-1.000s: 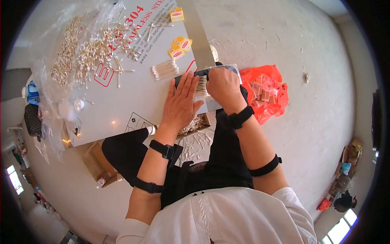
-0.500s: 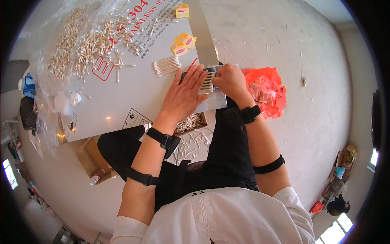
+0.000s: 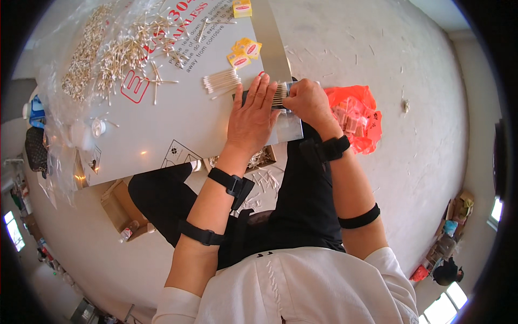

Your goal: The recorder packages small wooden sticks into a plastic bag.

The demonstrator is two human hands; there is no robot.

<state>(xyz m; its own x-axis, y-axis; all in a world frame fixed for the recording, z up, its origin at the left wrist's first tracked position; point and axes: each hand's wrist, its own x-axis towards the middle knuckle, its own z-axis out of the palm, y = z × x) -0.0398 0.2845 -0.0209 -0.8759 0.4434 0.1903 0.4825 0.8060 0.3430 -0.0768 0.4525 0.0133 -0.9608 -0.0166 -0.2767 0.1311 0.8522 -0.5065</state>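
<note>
My left hand (image 3: 251,120) lies flat with its fingers stretched out over a dark strip at the table's right edge. Beside its fingertips is a neat row of cotton swabs (image 3: 279,95), partly covered by the hand. Against the right end of that row, my right hand (image 3: 310,103) is closed, thumb and fingers curled in; whatever it pinches is hidden. A second row of cotton swabs (image 3: 221,81) lies just beyond my left hand. Farther off are several small yellow printed cards (image 3: 244,53).
The table (image 3: 129,146) carries a loose heap of cotton swabs (image 3: 127,62) with clear plastic film at the left, and a yellow box (image 3: 242,8) at the far edge. A red plastic bag (image 3: 372,121) lies to the right. Below are a swab-filled carton (image 3: 274,155) and an open cardboard box (image 3: 116,202).
My left hand has shifted slightly right and turned more upright, its fingers still flat. My right hand has moved a little up, staying closed. The swab row between them has shifted slightly up.
</note>
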